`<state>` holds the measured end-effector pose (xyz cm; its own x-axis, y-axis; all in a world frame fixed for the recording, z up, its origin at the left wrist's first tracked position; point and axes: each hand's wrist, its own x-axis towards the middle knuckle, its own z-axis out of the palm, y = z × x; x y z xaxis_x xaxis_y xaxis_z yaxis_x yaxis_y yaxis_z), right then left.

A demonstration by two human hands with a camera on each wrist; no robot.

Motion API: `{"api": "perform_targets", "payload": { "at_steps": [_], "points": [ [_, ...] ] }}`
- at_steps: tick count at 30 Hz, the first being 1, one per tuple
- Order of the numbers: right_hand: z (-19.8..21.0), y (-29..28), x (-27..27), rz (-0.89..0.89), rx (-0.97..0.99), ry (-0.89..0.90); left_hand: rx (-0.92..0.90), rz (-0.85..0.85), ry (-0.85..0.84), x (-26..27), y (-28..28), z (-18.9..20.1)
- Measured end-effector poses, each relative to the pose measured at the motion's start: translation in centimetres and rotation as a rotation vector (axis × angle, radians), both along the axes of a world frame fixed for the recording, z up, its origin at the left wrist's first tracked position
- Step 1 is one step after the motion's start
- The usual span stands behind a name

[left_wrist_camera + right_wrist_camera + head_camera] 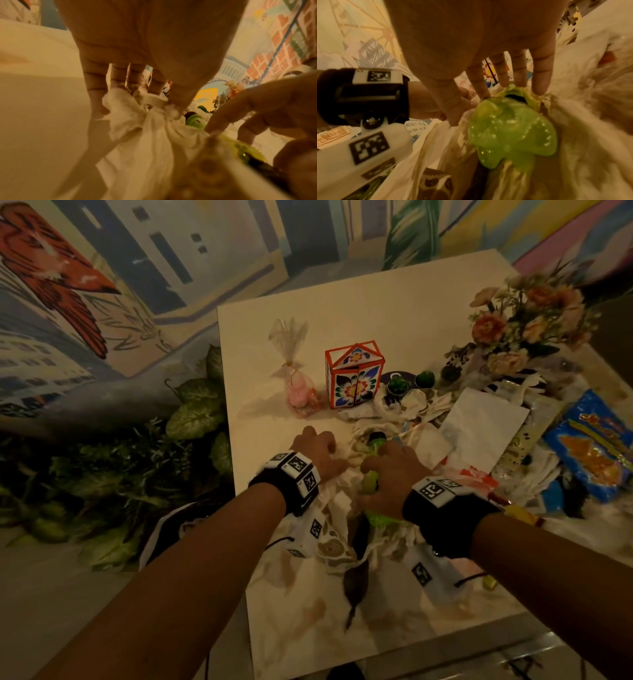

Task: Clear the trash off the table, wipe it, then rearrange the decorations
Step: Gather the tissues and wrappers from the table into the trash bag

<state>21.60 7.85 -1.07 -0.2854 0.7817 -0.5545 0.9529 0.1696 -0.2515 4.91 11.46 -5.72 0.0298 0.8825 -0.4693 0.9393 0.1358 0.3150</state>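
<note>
Near the front middle of the white table [342,302], my left hand [325,455] pinches a wad of crumpled white tissue [145,121], fingers curled into it. Right beside it, my right hand [387,463] grips a squashed green plastic bottle [513,128] lying on more tissue, thumb on its left side and fingertips over its far end. Behind the hands stand an orange floral box [354,378], a cellophane bag of pink sweets [301,395], two small cactus pots [399,386] and a flower bouquet [524,323].
Litter covers the right side: a white paper bag [486,426], a blue snack packet [592,446] and loose tissues [411,405]. Stained paper [308,594] lies at the front edge. Leafy plants [191,412] stand off the table's left edge, below a painted wall.
</note>
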Motion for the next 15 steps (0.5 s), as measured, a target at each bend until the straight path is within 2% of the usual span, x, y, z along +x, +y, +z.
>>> {"api": "perform_targets", "payload": {
  "at_steps": [3,9,15],
  "points": [
    [-0.4,0.2,-0.8,-0.037,0.007,-0.046,0.008,0.063,-0.045,-0.3,0.1,0.1],
    [-1.3,0.7,-1.0,-0.166,-0.070,-0.013,0.037,0.062,-0.078,-0.9,-0.5,0.4],
    [-1.2,0.7,-1.0,-0.185,-0.093,0.000,0.143,0.198,-0.169,-1.1,-0.4,1.1]
  ]
}}
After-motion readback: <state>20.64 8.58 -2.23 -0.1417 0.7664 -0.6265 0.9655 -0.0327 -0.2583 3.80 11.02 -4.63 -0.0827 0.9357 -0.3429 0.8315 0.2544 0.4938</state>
